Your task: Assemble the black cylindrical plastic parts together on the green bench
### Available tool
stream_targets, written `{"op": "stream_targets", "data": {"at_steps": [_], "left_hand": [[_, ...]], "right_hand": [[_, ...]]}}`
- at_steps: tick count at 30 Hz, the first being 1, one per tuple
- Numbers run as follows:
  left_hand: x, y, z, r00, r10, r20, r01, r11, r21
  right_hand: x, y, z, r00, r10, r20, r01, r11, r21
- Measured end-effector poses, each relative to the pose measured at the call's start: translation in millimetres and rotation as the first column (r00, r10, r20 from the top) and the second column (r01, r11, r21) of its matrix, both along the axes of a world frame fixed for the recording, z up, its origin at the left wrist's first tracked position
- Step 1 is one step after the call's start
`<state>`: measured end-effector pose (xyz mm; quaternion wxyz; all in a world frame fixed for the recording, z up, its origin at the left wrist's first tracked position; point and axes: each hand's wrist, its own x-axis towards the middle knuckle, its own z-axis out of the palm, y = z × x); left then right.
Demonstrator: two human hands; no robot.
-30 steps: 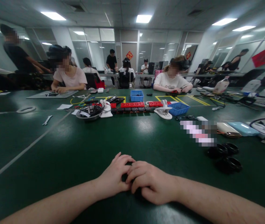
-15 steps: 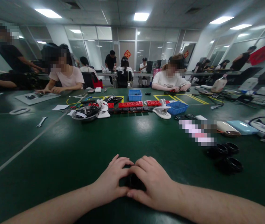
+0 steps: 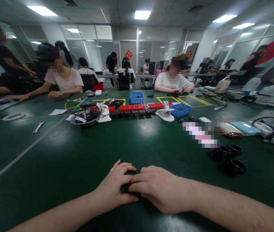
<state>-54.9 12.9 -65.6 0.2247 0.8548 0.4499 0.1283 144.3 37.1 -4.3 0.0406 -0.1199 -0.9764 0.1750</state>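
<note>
Near the front edge of the green table, my left hand and my right hand meet fingertip to fingertip. Between them they grip a small black part, now almost wholly covered by my fingers; its exact kind cannot be made out. My left thumb and curled fingers close on its left side. My right fingers bend over its top and right side. Away to the right stand several black ring-shaped parts, one at the front and another behind it.
Across the middle lie a metal bowl of cables, a white clip base, red socket strips and a blue bin. A wrench lies left. A light-blue case is at right. Co-workers sit opposite.
My right hand has turned and its fingers have slid left over the black part, hiding it. My left hand stays nearly still. The view has shifted slightly; a co-worker at left has reached an arm outward.
</note>
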Motion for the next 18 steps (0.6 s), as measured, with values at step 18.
{"op": "stream_targets", "data": {"at_steps": [18], "left_hand": [[2,0,-1.7,1.0,-0.02,-0.02,0.021,0.999,0.041]], "right_hand": [[-6,0,-38.0,0.962,0.123,-0.245,-0.074,0.977,0.198]]}}
